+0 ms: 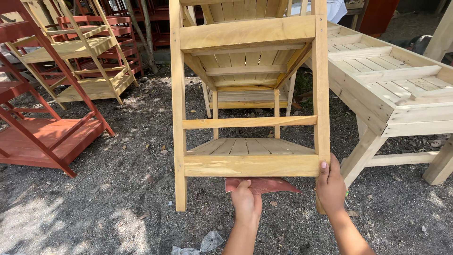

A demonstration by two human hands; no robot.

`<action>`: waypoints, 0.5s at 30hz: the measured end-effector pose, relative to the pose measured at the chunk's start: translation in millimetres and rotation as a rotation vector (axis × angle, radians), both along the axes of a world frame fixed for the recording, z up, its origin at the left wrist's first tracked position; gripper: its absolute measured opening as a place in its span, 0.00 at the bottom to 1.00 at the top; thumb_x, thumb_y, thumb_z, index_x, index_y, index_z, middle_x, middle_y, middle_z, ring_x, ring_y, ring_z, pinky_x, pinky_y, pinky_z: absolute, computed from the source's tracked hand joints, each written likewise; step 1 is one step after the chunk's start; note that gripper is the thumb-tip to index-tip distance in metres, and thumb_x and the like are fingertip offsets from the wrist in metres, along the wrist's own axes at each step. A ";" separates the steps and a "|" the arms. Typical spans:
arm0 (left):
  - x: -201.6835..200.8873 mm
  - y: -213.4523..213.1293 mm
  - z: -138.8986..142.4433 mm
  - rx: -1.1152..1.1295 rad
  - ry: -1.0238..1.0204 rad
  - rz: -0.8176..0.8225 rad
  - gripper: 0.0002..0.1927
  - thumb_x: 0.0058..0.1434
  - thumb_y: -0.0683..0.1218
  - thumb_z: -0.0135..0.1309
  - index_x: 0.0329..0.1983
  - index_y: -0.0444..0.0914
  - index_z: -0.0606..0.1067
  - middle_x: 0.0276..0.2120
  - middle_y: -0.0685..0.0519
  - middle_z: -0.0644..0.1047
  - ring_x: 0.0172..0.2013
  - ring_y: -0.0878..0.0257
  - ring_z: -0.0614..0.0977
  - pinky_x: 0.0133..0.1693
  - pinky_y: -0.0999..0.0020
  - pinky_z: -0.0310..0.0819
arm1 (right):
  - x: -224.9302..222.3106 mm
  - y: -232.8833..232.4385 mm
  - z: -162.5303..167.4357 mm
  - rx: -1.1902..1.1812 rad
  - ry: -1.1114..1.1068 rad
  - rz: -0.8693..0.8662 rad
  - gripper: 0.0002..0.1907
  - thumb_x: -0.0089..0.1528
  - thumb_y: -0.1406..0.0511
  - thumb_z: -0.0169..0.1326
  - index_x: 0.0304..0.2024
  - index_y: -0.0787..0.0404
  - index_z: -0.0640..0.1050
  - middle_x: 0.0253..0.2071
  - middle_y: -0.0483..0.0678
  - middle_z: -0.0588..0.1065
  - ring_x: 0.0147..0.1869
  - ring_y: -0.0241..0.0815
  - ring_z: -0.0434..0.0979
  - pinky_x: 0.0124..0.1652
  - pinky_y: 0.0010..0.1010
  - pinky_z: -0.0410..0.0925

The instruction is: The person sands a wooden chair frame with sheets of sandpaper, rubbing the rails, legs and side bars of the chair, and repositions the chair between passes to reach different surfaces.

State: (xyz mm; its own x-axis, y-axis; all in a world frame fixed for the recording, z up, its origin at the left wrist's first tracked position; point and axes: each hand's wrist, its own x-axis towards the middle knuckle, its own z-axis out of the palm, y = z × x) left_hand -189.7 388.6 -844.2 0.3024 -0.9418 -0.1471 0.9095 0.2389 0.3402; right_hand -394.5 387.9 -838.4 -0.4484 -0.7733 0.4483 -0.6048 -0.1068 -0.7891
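Under the bottom board of the yellow wooden shelf (247,165), the left hand (246,203) has a clenched grip on a reddish sheet of sandpaper (264,185), maybe pressing it up. Beside that grip, the right hand (330,186) is grasping the shelf's leg.

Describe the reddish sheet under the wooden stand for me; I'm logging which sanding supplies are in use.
The sheet looks like sandpaper: thin, flexible, dull reddish-brown. It is pressed up against the underside of the pale wooden stand's bottom rail, its right end tapering to a point and hanging free. The left hand holds it from below, fingers covering its left part. The right hand grips the stand's right leg nearby, not the sheet. Below it lies dark dirt ground.
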 end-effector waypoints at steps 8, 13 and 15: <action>83.1 1.6 2.6 0.060 -0.132 0.067 0.18 0.58 0.32 0.42 0.53 0.28 0.68 0.48 0.44 0.76 0.49 0.51 0.81 0.54 0.52 0.79 | -16.7 -15.1 -9.6 -0.129 -0.044 0.230 0.34 0.73 0.47 0.31 0.73 0.62 0.59 0.65 0.64 0.69 0.68 0.58 0.69 0.62 0.42 0.61; -77.6 7.6 14.0 0.012 0.110 -0.211 0.35 0.58 0.33 0.38 0.67 0.55 0.60 0.58 0.56 0.72 0.58 0.54 0.76 0.54 0.38 0.75 | -34.0 -18.6 -4.6 0.077 -0.240 0.451 0.37 0.70 0.47 0.32 0.78 0.54 0.51 0.71 0.55 0.64 0.75 0.47 0.60 0.68 0.35 0.54; -93.7 10.5 20.4 0.035 0.101 -0.241 0.34 0.59 0.32 0.37 0.69 0.48 0.60 0.61 0.48 0.71 0.60 0.49 0.76 0.55 0.36 0.76 | -40.2 -17.3 1.0 0.201 -0.278 0.460 0.38 0.68 0.46 0.33 0.78 0.49 0.49 0.75 0.51 0.59 0.77 0.44 0.57 0.69 0.34 0.52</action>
State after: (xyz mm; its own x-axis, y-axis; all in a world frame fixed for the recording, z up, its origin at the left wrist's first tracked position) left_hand -283.5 399.0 -823.7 0.0519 -0.9787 -0.1986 0.9686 0.0009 0.2488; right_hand -434.6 370.7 -837.4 -0.1258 -0.9746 0.1855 -0.2980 -0.1412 -0.9441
